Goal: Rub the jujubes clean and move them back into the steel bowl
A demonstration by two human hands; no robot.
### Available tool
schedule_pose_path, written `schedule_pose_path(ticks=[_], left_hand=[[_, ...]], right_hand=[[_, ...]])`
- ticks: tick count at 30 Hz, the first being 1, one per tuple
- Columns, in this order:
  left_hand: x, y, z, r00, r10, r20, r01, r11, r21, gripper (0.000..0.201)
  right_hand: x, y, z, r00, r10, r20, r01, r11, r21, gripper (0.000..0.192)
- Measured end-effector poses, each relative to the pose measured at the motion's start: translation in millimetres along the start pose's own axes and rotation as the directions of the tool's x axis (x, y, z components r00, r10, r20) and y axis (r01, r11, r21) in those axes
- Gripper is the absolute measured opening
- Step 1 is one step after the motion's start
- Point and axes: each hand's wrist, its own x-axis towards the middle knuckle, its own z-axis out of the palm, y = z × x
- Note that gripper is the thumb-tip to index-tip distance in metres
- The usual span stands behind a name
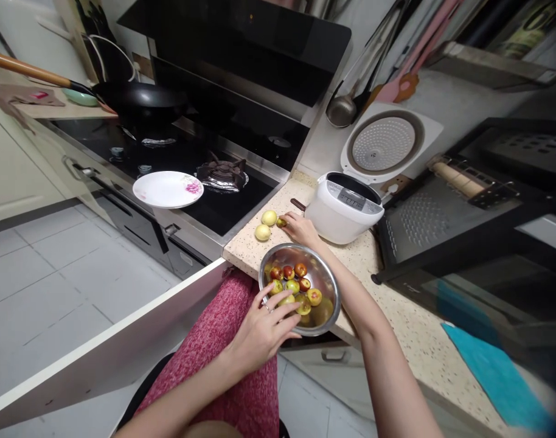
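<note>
A steel bowl [323, 274] holds several red and yellow-green jujubes [300, 269], at the counter's front edge. My left hand [262, 328] reaches over the near rim, its fingers spread across the fruit; whether one fingertip grips a jujube is unclear. Beyond the bowl, my right hand [300, 230] is at the countertop with its fingertips closed around a dark greenish-brown jujube [281, 223]. Beside those fingertips lie two pale yellow round fruits, the farther one [269, 218] and the nearer one [262, 232]. My right forearm passes along the bowl's right side.
A white rice cooker [342, 213] stands lid-up behind my right hand. On the stove, a flowered plate [163, 190] lies near the front edge and a black wok [141, 100] sits farther left. A teal cloth [492, 371] lies right. An open cabinet door [123, 334] juts out left.
</note>
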Motion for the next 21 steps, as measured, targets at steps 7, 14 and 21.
schedule_pose_path(ticks=[7,14,21], left_hand=[[8.1,-4.9,1.7,0.998,-0.018,0.056,0.018,1.000,0.008,0.022],[-1.0,-13.4,8.7,0.997,-0.037,-0.065,0.038,0.999,0.012,0.049],[-14.5,-13.1,13.1,0.971,-0.174,-0.165,0.175,0.984,-0.008,0.058]], right_hand=[[-42.8,2.8,-36.5,0.955,0.093,-0.281,-0.007,0.956,0.294,0.031],[-100.1,-34.6,-70.4,0.925,0.162,-0.343,0.014,0.890,0.457,0.030],[-120.5,-49.1,-79.4,0.985,-0.026,-0.169,0.117,0.822,0.557,0.030]])
